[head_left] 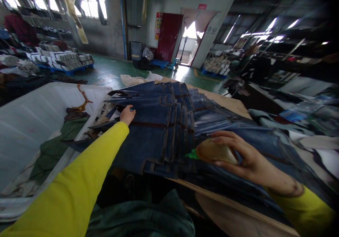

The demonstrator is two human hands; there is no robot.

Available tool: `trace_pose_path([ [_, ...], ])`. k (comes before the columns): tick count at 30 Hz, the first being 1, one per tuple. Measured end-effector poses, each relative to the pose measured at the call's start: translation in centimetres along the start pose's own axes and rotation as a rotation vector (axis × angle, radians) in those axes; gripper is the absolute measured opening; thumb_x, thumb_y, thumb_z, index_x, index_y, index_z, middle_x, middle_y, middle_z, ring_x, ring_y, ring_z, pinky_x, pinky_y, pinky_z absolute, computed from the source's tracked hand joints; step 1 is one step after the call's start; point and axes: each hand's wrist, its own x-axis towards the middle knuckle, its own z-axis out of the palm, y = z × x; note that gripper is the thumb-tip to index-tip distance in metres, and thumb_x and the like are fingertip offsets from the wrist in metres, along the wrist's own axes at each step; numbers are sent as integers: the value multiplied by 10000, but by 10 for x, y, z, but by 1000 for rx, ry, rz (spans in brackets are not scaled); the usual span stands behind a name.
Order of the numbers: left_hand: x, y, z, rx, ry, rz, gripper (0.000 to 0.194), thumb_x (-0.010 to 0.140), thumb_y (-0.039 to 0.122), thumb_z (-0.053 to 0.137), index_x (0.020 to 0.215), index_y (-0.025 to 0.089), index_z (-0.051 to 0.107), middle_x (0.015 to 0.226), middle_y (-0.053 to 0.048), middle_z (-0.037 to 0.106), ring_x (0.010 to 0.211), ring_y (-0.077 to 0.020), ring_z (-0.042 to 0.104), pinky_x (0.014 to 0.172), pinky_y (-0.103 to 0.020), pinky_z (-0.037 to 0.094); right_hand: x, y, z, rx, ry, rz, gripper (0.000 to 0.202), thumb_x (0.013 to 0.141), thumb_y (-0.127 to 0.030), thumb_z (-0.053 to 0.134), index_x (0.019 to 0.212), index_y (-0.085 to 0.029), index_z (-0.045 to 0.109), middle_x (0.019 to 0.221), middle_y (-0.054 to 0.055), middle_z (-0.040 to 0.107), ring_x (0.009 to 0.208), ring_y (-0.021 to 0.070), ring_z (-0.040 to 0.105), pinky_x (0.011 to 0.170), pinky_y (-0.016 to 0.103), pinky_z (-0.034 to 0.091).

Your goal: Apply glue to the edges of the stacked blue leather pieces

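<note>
My right hand point(241, 155) is wrapped around a squeeze bottle point(215, 151), yellowish and cloudy, with a green nozzle point(192, 154) pointing left. Beneath the nozzle lie overlapping dark blue panels point(150, 141), leather-like or coated cloth, with brown strips across them and stepped edges. At the left side of this stack rests my left hand point(128, 114), its fingers curled in. A small dark spot shows at its fingertip; what the fingers hold, if anything, is hidden. More blue pieces point(219, 115) spread to the right, under and behind the bottle.
A large white bin point(47, 95) with green cloth point(57, 145) stands at my left. The worktable's wooden edge point(212, 198) runs in front of me. Fabric pieces point(312, 141) lie at the right. Beyond are loaded pallets point(63, 60), a red door point(168, 35) and a person point(19, 27) far left.
</note>
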Motion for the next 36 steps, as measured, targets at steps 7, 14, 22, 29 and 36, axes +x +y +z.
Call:
trace_pose_path([
  [7,0,1,-1,2,-3,-6,377,812,269,537,1180,188,549,1196,-84,606,1095,-206,563,915,-279,418,18,13,0,-99,103,-30,490,783,-298,635,1221,-305,414,1225,88,451,1106,253,489,904,399,475],
  [14,-1,2,-2,4,-6,-13,371,815,272,536,1176,188,551,1195,-82,607,1091,-204,565,912,-279,421,37,32,-2,-143,253,-29,443,783,-303,634,1179,-271,439,1181,92,471,1104,261,482,927,424,440],
  [22,-2,3,-2,3,-9,-8,373,814,264,534,1177,184,553,1197,-95,603,1101,-219,559,918,-296,420,37,39,-1,-115,253,-17,452,780,-284,639,1182,-246,437,1186,102,468,1124,255,471,944,412,421],
  [29,-2,2,-2,-1,-10,-5,378,814,270,533,1181,181,551,1189,-99,606,1090,-223,565,907,-299,426,54,62,4,-110,301,9,440,782,-297,648,1170,-224,452,1166,97,489,1118,232,481,975,391,398],
  [36,-3,3,-2,-3,-17,-13,381,816,272,535,1185,178,548,1191,-97,605,1096,-221,560,911,-296,421,65,92,9,-149,346,90,447,793,-347,634,1177,-212,447,1164,105,492,1117,236,477,980,396,393],
])
